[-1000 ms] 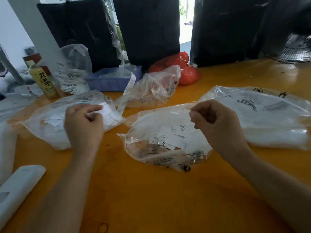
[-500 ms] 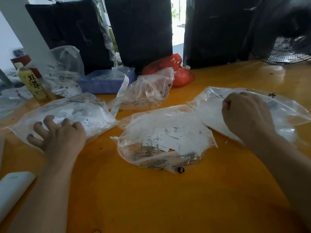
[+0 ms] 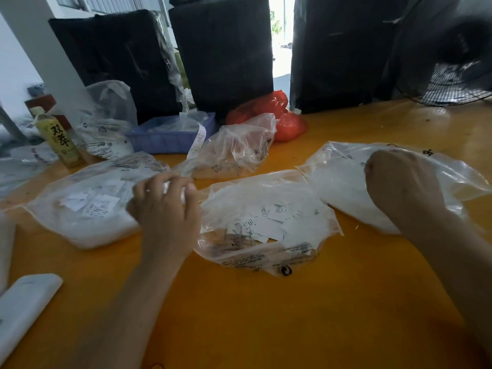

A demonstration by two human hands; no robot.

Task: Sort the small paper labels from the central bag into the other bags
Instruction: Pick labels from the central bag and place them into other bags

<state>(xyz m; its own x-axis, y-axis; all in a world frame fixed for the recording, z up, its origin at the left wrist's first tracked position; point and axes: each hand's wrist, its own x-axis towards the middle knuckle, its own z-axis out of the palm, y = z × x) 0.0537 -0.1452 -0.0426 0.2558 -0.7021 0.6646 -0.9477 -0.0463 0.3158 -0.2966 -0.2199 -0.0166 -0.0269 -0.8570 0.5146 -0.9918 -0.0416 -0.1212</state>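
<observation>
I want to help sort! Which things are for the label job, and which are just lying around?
For the job: central bag of paper labels, left bag, right bag, far bag.

Lying about: bottle, blue tray, red bag, fan.

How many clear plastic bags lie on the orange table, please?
5: left bag, central bag, right bag, one behind centre, one far left. More may hide at left.

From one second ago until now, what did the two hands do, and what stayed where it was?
The left hand went out over the left bag, then came back to its right edge by the central bag. The right hand moved from above the central bag onto the right bag, fingers curled. The bags and the bottle stayed put.
</observation>
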